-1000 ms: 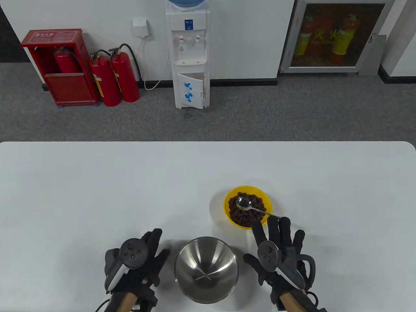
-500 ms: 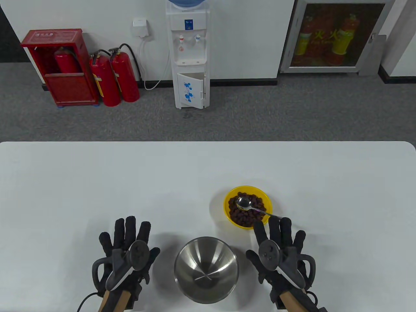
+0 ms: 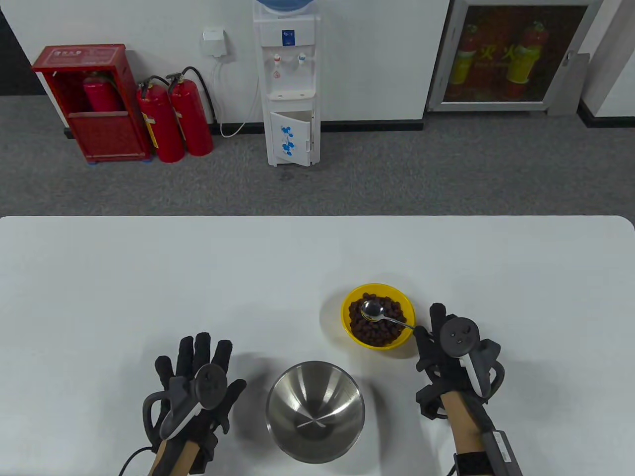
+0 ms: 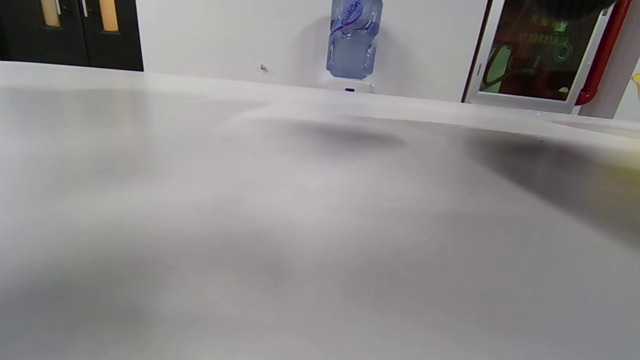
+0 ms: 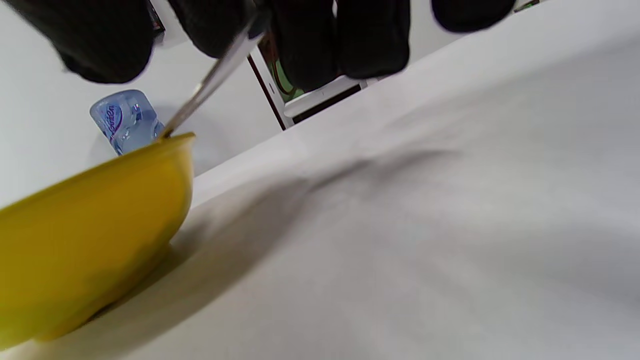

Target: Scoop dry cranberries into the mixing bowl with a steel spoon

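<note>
A yellow bowl [image 3: 350,331] of dark dry cranberries [image 3: 392,310] sits right of centre on the white table. The steel spoon [image 3: 372,310] lies in it, its handle pointing out over the near right rim. My right hand [image 3: 425,333] is at the handle's end. In the right wrist view its fingers [image 5: 310,40] close around the spoon handle [image 5: 212,82] above the yellow bowl [image 5: 95,225]. The empty steel mixing bowl [image 3: 315,411] stands near the front edge. My left hand [image 3: 196,354] rests flat and spread on the table to its left, holding nothing.
The white table [image 3: 149,277] stretches wide to the left and far side. Beyond its far edge are a water dispenser [image 3: 286,84] and red fire extinguishers [image 3: 173,119] on the floor. The left wrist view shows only the bare table [image 4: 300,225].
My right hand has moved forward and right, turned on its side and taken hold of the spoon handle. My left hand opened flat on the table. The spoon has not moved.
</note>
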The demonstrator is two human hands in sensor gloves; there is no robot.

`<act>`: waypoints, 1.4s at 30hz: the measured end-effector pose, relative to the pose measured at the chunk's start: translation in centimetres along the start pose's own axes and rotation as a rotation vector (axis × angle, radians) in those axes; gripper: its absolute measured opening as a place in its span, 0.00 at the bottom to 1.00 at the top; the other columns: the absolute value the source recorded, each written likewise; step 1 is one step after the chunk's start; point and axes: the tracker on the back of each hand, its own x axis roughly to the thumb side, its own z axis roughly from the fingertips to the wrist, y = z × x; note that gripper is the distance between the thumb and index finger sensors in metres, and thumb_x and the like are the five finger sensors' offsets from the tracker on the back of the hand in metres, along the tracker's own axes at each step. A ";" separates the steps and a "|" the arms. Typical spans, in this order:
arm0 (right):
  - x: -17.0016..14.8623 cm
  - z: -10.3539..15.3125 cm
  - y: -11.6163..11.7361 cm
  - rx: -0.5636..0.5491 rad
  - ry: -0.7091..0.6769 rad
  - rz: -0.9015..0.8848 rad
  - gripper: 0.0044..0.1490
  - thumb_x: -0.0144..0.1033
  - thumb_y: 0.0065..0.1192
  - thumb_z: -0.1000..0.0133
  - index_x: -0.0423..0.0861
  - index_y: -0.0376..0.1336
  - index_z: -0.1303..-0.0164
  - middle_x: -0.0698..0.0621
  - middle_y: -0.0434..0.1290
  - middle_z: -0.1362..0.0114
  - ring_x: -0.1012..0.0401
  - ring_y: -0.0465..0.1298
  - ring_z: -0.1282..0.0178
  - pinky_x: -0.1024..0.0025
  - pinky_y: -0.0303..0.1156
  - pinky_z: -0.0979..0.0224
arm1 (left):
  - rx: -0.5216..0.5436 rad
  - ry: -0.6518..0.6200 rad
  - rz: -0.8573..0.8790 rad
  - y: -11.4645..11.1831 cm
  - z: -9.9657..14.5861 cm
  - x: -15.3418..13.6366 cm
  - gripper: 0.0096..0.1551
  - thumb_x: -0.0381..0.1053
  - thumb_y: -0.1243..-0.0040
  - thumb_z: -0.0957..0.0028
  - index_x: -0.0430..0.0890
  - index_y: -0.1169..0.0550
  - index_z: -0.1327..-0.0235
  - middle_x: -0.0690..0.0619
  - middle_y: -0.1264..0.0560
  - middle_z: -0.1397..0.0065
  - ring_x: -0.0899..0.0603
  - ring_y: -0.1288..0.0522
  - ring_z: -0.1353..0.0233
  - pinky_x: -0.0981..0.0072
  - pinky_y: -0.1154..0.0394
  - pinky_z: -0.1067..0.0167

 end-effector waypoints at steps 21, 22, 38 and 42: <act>-0.7 -0.5 -0.2 0.056 -0.013 -0.250 0.28 0.49 0.70 0.49 0.48 0.73 0.42 0.50 0.83 0.50 0.61 0.81 0.60 0.56 0.76 0.49 | -0.010 -0.015 0.032 -0.1 -0.1 0.2 0.47 0.77 0.55 0.53 0.73 0.62 0.27 0.58 0.68 0.13 0.41 0.68 0.12 0.27 0.73 0.28; -0.7 -0.5 -0.2 0.052 -0.013 -0.252 0.28 0.49 0.70 0.49 0.47 0.74 0.43 0.50 0.83 0.51 0.62 0.81 0.60 0.56 0.77 0.49 | -0.011 -0.016 0.034 -0.2 -0.1 0.2 0.48 0.77 0.55 0.53 0.73 0.62 0.27 0.58 0.68 0.13 0.41 0.68 0.12 0.27 0.73 0.28; 1.2 3.0 -4.0 -0.287 -0.382 -0.260 0.27 0.40 0.71 0.48 0.40 0.71 0.43 0.52 0.84 0.52 0.59 0.85 0.62 0.55 0.78 0.50 | 0.015 -0.016 0.041 -0.1 -0.1 0.1 0.47 0.78 0.55 0.54 0.73 0.62 0.27 0.60 0.71 0.14 0.43 0.73 0.13 0.28 0.74 0.28; 2.3 5.4 -4.2 -0.510 -0.594 0.136 0.26 0.42 0.71 0.49 0.44 0.72 0.44 0.55 0.84 0.53 0.61 0.85 0.62 0.58 0.79 0.49 | 0.016 -0.018 0.036 -0.1 -0.1 0.1 0.47 0.78 0.55 0.54 0.73 0.61 0.27 0.60 0.72 0.14 0.44 0.73 0.14 0.28 0.74 0.28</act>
